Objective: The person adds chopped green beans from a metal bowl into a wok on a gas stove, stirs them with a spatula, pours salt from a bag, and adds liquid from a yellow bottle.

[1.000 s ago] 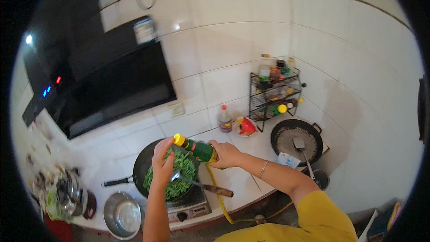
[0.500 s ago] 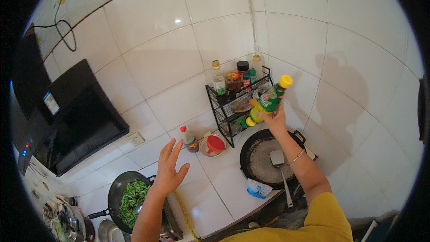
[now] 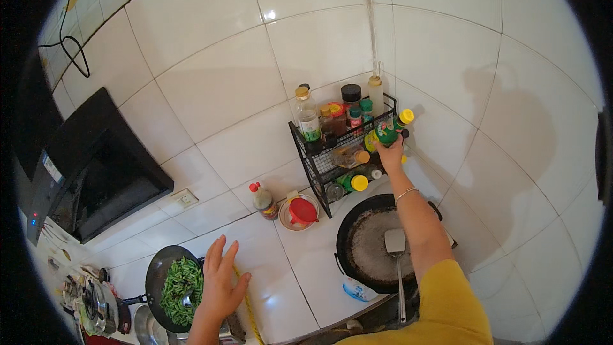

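My right hand [image 3: 389, 154] is closed round a green bottle [image 3: 385, 133] with a yellow cap, tilted at the right end of a black wire spice rack [image 3: 314, 172]. The bottle's lower part is at the rack's upper shelf; whether it rests there I cannot tell. My left hand [image 3: 223, 281] is raised with its fingers apart and holds nothing, close to the pan of chopped green vegetables [image 3: 182, 289]. Below my right forearm sits a dark wok [image 3: 364, 230] with a whitish residue inside, and a metal spatula [image 3: 396, 243] lies across its rim.
Jars and bottles fill the rack, among them a clear bottle [image 3: 308, 118]. A red-capped bottle [image 3: 264, 202] stands left of a bowl with a red funnel-like item [image 3: 301, 211]. A blue-white packet [image 3: 357, 289] lies beside the wok. A range hood [image 3: 108, 172] juts out at left.
My right hand has carried the green bottle from above the wok back to the rack's right end. My left hand has shifted down and slightly left, still spread. The view has turned a little.
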{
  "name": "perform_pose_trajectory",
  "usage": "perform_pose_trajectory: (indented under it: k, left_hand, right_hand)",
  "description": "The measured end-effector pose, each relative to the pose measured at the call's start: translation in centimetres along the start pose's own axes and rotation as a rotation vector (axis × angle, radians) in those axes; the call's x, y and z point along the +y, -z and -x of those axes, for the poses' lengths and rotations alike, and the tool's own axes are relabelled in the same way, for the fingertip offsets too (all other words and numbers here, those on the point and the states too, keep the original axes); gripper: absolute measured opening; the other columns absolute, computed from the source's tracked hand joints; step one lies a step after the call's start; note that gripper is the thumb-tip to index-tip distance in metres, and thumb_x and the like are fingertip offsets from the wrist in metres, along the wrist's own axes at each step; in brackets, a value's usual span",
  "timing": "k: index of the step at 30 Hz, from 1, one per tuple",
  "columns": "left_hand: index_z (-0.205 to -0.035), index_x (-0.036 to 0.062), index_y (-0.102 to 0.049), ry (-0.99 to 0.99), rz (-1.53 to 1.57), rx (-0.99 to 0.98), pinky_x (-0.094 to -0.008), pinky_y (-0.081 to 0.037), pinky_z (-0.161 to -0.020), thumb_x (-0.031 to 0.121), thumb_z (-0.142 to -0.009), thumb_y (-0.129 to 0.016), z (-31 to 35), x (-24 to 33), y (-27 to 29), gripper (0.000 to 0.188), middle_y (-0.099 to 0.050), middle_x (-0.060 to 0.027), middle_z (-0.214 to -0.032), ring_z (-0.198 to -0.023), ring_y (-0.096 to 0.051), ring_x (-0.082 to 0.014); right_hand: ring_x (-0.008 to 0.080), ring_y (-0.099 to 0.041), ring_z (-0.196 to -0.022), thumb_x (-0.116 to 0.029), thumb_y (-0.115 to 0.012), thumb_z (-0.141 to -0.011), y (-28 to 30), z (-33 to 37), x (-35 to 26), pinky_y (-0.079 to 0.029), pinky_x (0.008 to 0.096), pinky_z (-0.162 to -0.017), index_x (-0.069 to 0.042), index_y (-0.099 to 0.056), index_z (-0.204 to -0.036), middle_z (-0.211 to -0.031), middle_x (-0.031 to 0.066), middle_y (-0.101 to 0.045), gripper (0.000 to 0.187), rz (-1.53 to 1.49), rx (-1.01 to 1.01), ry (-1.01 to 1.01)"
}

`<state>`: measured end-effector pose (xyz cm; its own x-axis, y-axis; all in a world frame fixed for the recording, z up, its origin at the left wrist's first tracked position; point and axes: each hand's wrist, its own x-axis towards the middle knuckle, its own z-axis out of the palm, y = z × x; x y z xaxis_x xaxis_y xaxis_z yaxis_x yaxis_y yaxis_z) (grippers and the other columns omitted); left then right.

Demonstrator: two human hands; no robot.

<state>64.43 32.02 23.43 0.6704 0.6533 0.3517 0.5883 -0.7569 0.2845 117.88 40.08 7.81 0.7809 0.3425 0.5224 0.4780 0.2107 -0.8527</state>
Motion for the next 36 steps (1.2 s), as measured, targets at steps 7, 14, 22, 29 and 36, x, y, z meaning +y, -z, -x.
perform_pose_trajectory:
  k: [7, 14, 22, 29, 36]
  left_hand:
    - [-0.133, 0.0027, -0.043, 0.088, -0.041, 0.017, -0.0515, -0.027, -0.106, 0.007, -0.069, -0.071, 2.5, -0.5, 0.3, 0.070, -0.030, -0.0236, -0.144, -0.129, -0.031, -0.0453]
    - [-0.133, 0.0035, -0.045, 0.133, 0.095, 0.110, -0.0482, -0.026, -0.107, 0.005, -0.069, -0.069, 5.9, -1.6, 3.7, 0.068, -0.030, -0.0228, -0.144, -0.131, -0.031, -0.0411]
    - [-0.135, 0.0072, -0.044, 0.558, -0.656, -0.016, -0.0558, -0.021, -0.107, 0.017, -0.078, -0.067, 16.3, -11.5, 4.0, 0.063, -0.033, -0.0200, -0.145, -0.136, -0.027, -0.0373]
    - [-0.131, 0.0089, -0.047, 0.450, -0.088, 0.464, -0.0549, -0.022, -0.106, 0.017, -0.077, -0.068, 31.8, -15.7, 4.4, 0.058, -0.035, -0.0231, -0.141, -0.132, -0.030, -0.0421]
    - [-0.125, 0.0028, -0.051, 0.646, 0.306, 0.725, -0.0418, -0.032, -0.103, 0.005, -0.079, -0.064, 44.4, -19.9, 2.7, 0.048, -0.047, -0.0199, -0.131, -0.121, -0.044, -0.0349]
  right_hand:
    - [0.0327, -0.053, -0.114, -0.020, -0.072, -0.079, 1.1, 1.8, 4.2, -0.044, 0.0424, -0.095, 0.004, -0.045, -0.125, -0.122, 0.0197, -0.054, 0.059, 0.321, -0.245, -0.294]
    - [0.0185, -0.057, -0.101, -0.006, -0.055, -0.088, 3.4, 16.0, -2.6, -0.045, 0.0304, -0.088, -0.004, -0.053, -0.120, -0.112, 0.0104, -0.059, 0.032, -0.151, -0.179, -0.281]
    - [0.0245, -0.057, -0.105, -0.020, -0.057, -0.089, -3.6, 33.7, -28.2, -0.047, 0.0349, -0.087, -0.002, -0.056, -0.115, -0.118, 0.0143, -0.057, 0.032, -0.240, -1.298, 0.102]
    - [0.0405, -0.041, -0.124, -0.045, -0.061, -0.085, -6.0, 46.6, -39.1, -0.036, 0.0436, -0.103, -0.003, -0.050, -0.127, -0.137, 0.0229, -0.042, 0.060, 0.315, -1.697, 0.631]
    - [0.0388, -0.061, -0.081, -0.015, -0.056, -0.082, -9.3, 52.1, -40.9, -0.050, 0.0481, -0.072, -0.013, -0.039, -0.135, -0.112, 0.0205, -0.054, 0.056, 0.915, -1.630, 0.614]
